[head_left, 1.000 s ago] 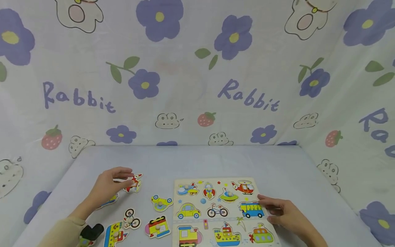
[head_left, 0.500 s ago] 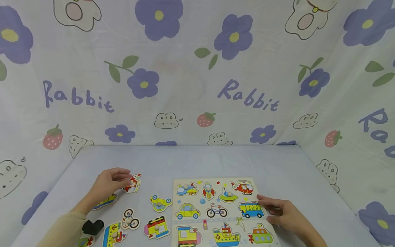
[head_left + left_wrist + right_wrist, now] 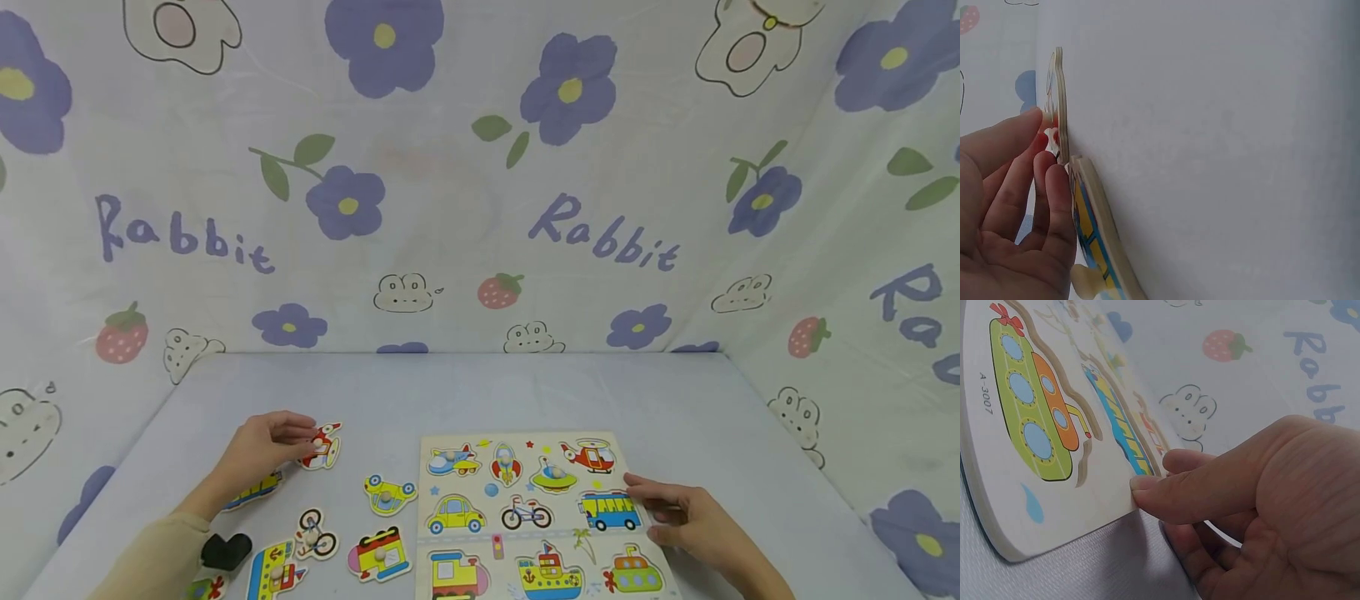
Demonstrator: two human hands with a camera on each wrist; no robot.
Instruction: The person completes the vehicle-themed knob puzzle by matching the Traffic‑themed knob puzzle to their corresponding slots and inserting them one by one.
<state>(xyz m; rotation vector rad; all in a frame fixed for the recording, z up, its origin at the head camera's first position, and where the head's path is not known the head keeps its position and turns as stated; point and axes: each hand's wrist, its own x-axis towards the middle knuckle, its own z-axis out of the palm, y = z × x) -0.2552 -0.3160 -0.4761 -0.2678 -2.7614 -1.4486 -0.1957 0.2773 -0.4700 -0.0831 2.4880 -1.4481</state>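
Observation:
My left hand (image 3: 262,446) pinches the small knob (image 3: 1046,120) of a red helicopter puzzle piece (image 3: 327,450) on the left of the table. In the left wrist view the helicopter piece (image 3: 1062,94) is seen edge-on, so I cannot tell whether it touches the table. Just below that hand lies a bus piece (image 3: 257,490), partly hidden by the wrist. My right hand (image 3: 701,525) holds the right edge of a wooden puzzle board (image 3: 491,518). Up close, the thumb rests on the board's (image 3: 1097,494) edge, with the other fingers curled beside it.
Loose car (image 3: 386,497), train (image 3: 381,557), bicycle (image 3: 317,536), ship (image 3: 272,571) and submarine (image 3: 206,588) pieces lie left of the board. Knobbed plane (image 3: 453,460), rocket (image 3: 506,465) and flying saucer (image 3: 553,477) pieces sit in it. A black object (image 3: 227,551) is by the left sleeve.
My left wrist has shifted slightly, baring a little more of the bus and submarine pieces. Both hands stay at the same things.

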